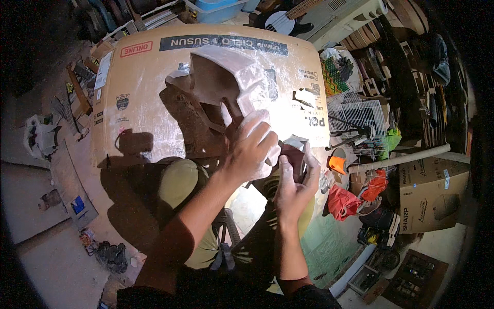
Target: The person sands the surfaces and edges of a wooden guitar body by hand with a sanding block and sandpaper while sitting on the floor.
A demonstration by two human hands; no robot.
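Observation:
A large angular, hollow-looking piece (249, 77), dark inside and pale with dust on its faceted edge, is tilted above the cardboard. My left hand (250, 138) is closed on its lower end, with one finger stretched along the dark inner side. Just to the right, my right hand (297, 188) grips a smaller dark part with a pale edge (293, 154) between thumb and fingers. Whether that part joins the large piece is hidden behind my left fingers. Both hands look dusty.
Beneath the piece lies a dusty flat cardboard box (139, 103), close to my knees. To the right are a white wire rack (360, 121), red cloth (343, 202) and another cardboard box (432, 195). A blue bin (213, 10) and a stringed instrument (280, 23) stand behind.

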